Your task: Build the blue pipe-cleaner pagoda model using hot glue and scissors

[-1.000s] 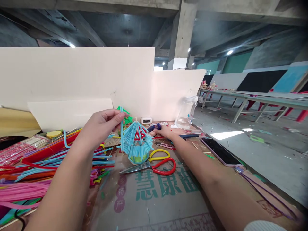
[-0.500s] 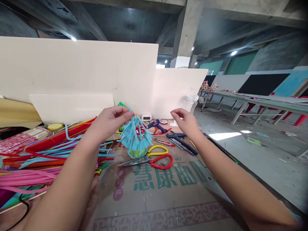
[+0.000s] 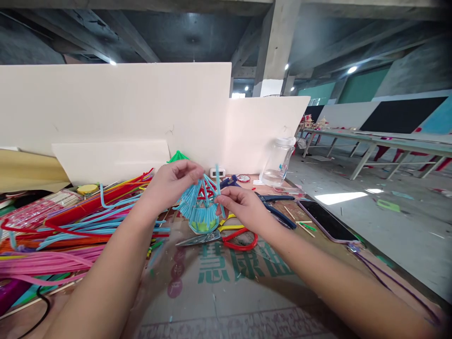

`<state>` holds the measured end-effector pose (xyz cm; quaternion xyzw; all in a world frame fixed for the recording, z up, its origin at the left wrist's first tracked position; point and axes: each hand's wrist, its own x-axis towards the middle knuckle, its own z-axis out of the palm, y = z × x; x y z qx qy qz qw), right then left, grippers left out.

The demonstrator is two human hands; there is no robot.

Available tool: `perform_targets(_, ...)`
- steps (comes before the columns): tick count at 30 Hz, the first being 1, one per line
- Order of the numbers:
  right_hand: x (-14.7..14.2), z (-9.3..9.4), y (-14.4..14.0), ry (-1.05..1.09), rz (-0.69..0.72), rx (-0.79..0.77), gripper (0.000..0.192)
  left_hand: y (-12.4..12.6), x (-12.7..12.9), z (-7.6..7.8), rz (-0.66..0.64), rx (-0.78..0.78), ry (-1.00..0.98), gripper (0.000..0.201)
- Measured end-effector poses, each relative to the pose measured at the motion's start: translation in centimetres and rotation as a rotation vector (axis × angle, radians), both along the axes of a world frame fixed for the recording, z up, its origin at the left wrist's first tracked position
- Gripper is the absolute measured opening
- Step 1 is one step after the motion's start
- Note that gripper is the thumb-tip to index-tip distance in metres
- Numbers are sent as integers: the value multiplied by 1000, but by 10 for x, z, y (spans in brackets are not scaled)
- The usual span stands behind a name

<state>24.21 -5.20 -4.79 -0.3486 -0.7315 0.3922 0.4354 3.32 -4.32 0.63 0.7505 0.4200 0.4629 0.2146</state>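
A small cone-shaped model made of light-blue pipe cleaners (image 3: 204,220) stands on the board, with red and green showing inside it. My left hand (image 3: 175,183) is closed in a pinch at the peak of this model. Between the thumb and fingers of my right hand (image 3: 247,207) is a light-blue pipe cleaner (image 3: 218,181), held upright against the model's right side. Just in front lie scissors (image 3: 240,240) with one red and one yellow handle. My fingers hide part of the peak.
Bundles of coloured pipe cleaners (image 3: 70,254) lie at left. Pliers (image 3: 278,214), a blue glue gun (image 3: 229,181), a small digital clock (image 3: 217,173) and a clear jug (image 3: 277,162) are behind and right. A phone (image 3: 328,220) with a cord lies at the right edge.
My right hand has come in from the right, down to the model, and now grips a pipe cleaner there. My left hand stays at the peak. The view has shifted, showing the phone.
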Motion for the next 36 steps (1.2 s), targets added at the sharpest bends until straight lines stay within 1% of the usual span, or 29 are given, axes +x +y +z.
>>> perform_targets(2,-1,-4,-1,61,-37,-4,22,5,-3,-2,154,109,-5,38)
perform_targets(3,-3,-6,-2,85,-54,0,20,8,-4,-4,202,140,9,39)
perform_targets(4,-4,-7,-3,107,-64,4,18,12,-5,-7,218,148,34,40)
perform_targets(6,-9,-11,-6,140,-58,4,17,21,-7,-14,169,116,94,44)
perform_targets(9,-15,-18,-9,166,-43,-26,20,33,-6,-25,46,103,151,48)
perform_targets(11,-17,-24,-9,170,-58,-53,22,37,-4,-30,-17,118,148,47)
perform_targets(13,-19,-30,-9,165,-77,-67,23,38,-2,-32,-43,114,136,43)
perform_targets(16,-21,-36,-11,168,-99,-50,22,35,-1,-29,-29,85,142,38)
perform_targets(21,-24,-42,-11,191,-132,-42,20,31,-6,-23,21,52,176,37)
perform_targets(24,-26,-48,-9,150,-125,-50,19,32,-9,-23,11,49,178,37)
perform_targets(27,-27,-53,-8,98,-129,-27,18,32,-9,-23,9,52,186,36)
perform_targets(36,-28,-56,-6,40,-160,5,18,28,-5,-20,15,42,197,35)
